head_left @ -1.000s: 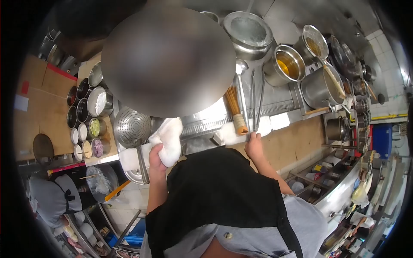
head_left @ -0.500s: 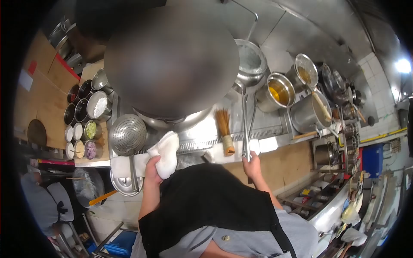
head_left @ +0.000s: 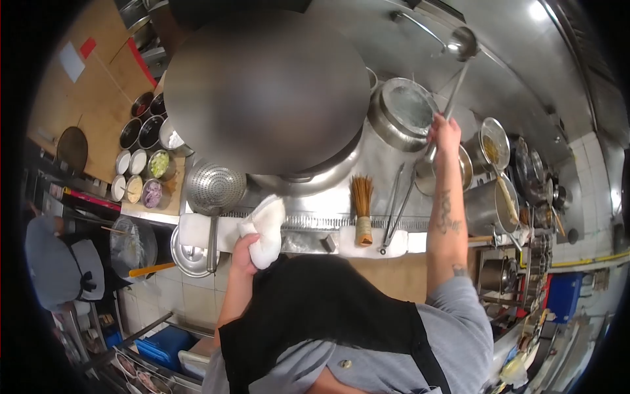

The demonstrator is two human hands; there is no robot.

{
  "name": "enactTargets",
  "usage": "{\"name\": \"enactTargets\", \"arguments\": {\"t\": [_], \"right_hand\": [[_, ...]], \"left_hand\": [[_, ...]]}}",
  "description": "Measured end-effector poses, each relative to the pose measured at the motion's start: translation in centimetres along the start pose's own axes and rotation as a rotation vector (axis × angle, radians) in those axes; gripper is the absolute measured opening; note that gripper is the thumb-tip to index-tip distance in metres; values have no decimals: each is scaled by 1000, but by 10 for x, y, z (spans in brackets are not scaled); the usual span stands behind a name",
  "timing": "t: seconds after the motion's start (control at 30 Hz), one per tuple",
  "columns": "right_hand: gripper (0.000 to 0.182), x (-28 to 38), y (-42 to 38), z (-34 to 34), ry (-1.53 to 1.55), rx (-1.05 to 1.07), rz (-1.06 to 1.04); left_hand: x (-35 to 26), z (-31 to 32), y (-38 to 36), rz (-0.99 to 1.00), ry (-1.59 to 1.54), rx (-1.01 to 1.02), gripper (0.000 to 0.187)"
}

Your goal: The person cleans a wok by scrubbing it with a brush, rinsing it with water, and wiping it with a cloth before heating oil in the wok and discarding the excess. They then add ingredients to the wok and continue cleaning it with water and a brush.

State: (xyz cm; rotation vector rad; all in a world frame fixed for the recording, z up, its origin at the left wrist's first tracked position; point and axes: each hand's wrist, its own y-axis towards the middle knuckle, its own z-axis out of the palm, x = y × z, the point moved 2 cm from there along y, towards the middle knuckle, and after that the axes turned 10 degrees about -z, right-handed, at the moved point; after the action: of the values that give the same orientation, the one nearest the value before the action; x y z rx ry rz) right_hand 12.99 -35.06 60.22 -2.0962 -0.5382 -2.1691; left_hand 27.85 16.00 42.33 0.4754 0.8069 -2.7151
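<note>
My left hand (head_left: 245,255) is closed round a folded white cloth (head_left: 266,226) at the front edge of the stove. My right hand (head_left: 445,134) reaches far forward and grips the long handle of a metal ladle (head_left: 463,43). The ladle's bowl is raised near the back wall, close to the end of a faucet (head_left: 420,29). Below and left of that hand stands a round metal pot (head_left: 408,108) of cloudy liquid. A large blurred oval hides most of the wok (head_left: 321,177); only its lower rim shows.
A perforated strainer (head_left: 215,185), a bamboo brush (head_left: 362,203) and tongs (head_left: 397,213) lie along the counter's front. Ingredient tubs (head_left: 159,164) stand at left. Metal pots (head_left: 489,200) crowd the right. Another person (head_left: 56,262) is at lower left.
My right hand has swung from the counter's front edge up and forward, carrying the ladle off the stove toward the back wall. My left hand still holds the cloth, nearly in place.
</note>
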Motion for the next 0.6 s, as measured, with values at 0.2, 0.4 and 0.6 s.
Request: {"name": "enactTargets", "arguments": {"t": [0.2, 0.4, 0.6], "right_hand": [[13, -10, -87, -16, 373, 42, 127], [16, 12, -150, -42, 76, 91, 129], [20, -31, -230, -57, -38, 141, 153]], "left_hand": [[8, -16, -11, -54, -65, -13, 58], [4, -1, 19, -144, 46, -5, 55], [2, 29, 40, -203, 117, 61, 52]]}}
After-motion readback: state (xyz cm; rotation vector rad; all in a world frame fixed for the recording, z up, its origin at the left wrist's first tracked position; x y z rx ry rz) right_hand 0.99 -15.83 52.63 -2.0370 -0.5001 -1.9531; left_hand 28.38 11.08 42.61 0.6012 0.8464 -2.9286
